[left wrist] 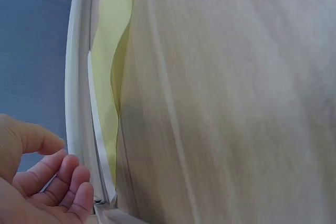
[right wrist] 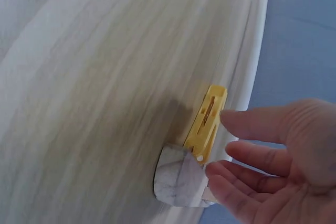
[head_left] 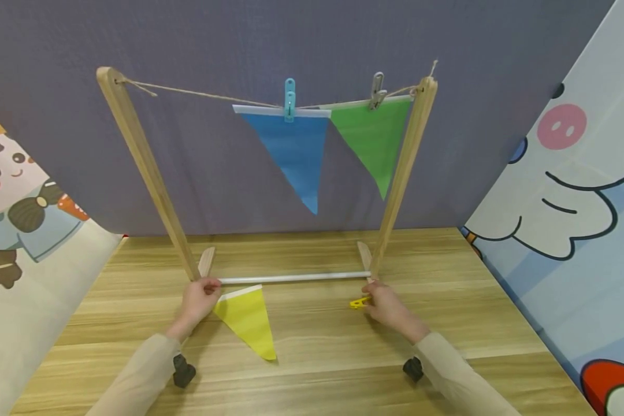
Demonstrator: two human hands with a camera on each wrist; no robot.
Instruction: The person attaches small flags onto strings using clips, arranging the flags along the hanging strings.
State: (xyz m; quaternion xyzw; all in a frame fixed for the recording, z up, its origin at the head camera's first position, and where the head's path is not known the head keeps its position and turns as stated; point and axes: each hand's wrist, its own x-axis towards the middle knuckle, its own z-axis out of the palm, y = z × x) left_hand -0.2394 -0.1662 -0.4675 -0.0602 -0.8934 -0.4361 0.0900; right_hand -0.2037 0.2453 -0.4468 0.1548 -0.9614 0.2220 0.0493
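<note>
A yellow pennant (head_left: pixel 248 320) with a white top strip lies on the table, its upper left corner beside my left hand (head_left: pixel 200 299). In the left wrist view, the left hand (left wrist: pixel 50 182) has loosely curled fingers with nothing between them, next to the pennant (left wrist: pixel 107 98) and a white rod (left wrist: pixel 76 77). By the right post's foot is my right hand (head_left: pixel 390 309), close to a yellow clothespin (head_left: pixel 360 303). The right wrist view shows the right hand's (right wrist: pixel 278 156) thumb tip at the clothespin (right wrist: pixel 206 124), with the fingers apart and not gripping it.
Two wooden posts (head_left: pixel 148 173) carry a string (head_left: pixel 203 94). A blue pennant (head_left: pixel 299 153) hangs there under a light blue clothespin (head_left: pixel 289 101), and a green pennant (head_left: pixel 371 136) under a grey one (head_left: pixel 377 91). The white rod (head_left: pixel 296 278) joins the posts low down.
</note>
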